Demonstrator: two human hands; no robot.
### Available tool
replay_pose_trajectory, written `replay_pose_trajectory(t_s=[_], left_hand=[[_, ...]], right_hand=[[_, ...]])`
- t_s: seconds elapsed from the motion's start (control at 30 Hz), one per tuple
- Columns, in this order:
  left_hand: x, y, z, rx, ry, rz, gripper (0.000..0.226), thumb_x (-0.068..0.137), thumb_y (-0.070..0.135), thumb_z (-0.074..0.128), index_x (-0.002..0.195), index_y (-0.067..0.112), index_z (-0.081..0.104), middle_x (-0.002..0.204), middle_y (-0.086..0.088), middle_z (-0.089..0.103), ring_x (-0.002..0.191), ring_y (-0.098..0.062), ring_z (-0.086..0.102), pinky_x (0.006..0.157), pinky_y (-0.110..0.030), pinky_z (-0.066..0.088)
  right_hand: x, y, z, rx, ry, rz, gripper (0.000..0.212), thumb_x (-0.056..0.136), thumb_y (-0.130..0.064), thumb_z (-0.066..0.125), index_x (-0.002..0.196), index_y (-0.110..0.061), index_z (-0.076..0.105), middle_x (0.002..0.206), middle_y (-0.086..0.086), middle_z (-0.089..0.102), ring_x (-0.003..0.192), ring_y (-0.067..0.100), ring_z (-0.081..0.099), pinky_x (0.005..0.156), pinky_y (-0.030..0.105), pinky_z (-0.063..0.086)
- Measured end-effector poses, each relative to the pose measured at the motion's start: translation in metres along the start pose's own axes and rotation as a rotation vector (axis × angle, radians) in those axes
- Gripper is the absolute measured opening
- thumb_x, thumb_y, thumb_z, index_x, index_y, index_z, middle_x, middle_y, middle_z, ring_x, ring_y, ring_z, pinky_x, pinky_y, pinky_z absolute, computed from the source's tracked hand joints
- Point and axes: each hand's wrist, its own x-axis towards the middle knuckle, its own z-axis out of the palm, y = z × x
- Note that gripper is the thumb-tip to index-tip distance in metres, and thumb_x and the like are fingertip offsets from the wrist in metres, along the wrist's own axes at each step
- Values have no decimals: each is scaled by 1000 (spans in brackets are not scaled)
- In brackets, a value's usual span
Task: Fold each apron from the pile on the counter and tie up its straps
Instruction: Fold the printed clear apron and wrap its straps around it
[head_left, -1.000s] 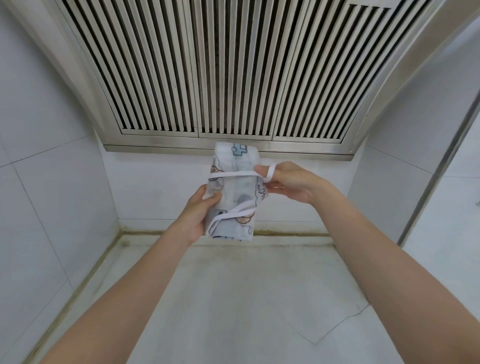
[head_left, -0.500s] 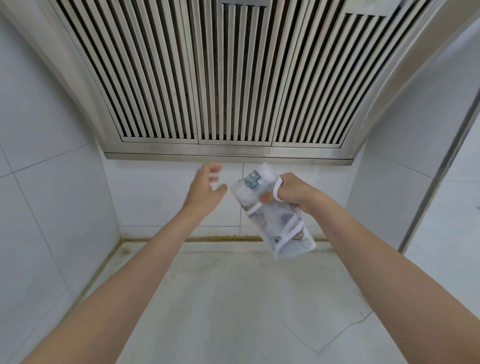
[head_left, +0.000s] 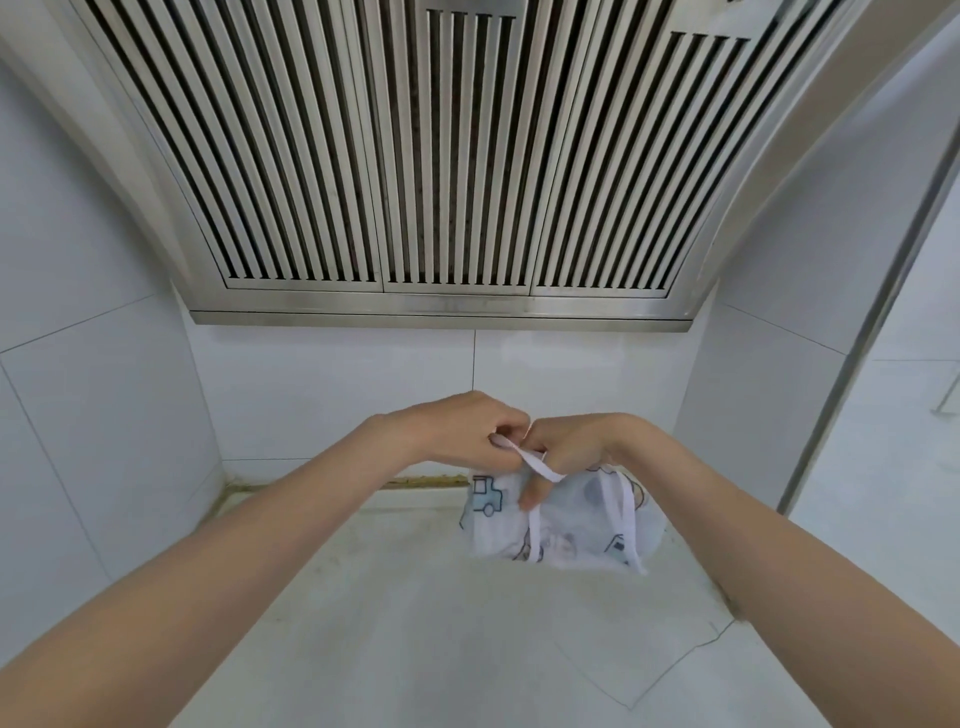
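Left hand fingers pinch the white strap at frame centre. The right hand, fingers curled, grips the folded apron, held lower right of centre above the white table, strap loops around it.

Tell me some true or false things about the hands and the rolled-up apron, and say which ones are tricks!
1. The left hand pinches the white strap. True.
2. The folded apron lies flat on the counter. False: it is held up in the air, above the counter.
3. The right hand grips the apron. True.
4. The apron is plain black. False: it is pale, with a little blue truck printed on it.
5. A metal vent hood with slats hangs above the hands. True.
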Motion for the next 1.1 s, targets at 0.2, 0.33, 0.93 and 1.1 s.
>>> replay_pose_trajectory(t_s=[0.2, 0.33, 0.93, 1.1], left_hand=[[-5, -13, 1, -219, 192, -27, 34, 85, 23, 63, 61, 20, 39, 57, 7, 37, 53, -6, 31, 53, -22, 27], [-6, -14, 2, -509, 136, -80, 27, 88, 21, 64, 70, 11, 46, 59, 4, 46, 49, -2, 43, 53, -15, 39], [2, -33, 18, -495, 277, -2, 28, 92, 6, 55, 67, 18, 48, 69, 7, 47, 66, 0, 44, 67, -15, 35], [-5, -37, 23, -556, 250, -69, 27, 91, 19, 59, 74, 0, 52, 69, 1, 44, 68, -11, 40, 65, -20, 33]], right_hand=[[-4, 14, 3, 377, 110, -113, 15, 78, -17, 74, 76, -10, 61, 71, 0, 59, 70, 14, 57, 70, 24, 42], [-2, 29, 7, 581, 164, -165, 4, 72, -12, 74, 75, -14, 73, 80, 3, 70, 76, 16, 65, 72, 23, 50], [2, 22, 7, 539, 439, -190, 22, 79, -22, 75, 88, -3, 71, 74, 3, 64, 68, 14, 61, 63, 23, 47], [7, 39, 21, 798, 594, -228, 6, 86, -11, 65, 81, -9, 69, 70, 0, 68, 67, 15, 64, 61, 23, 50]])
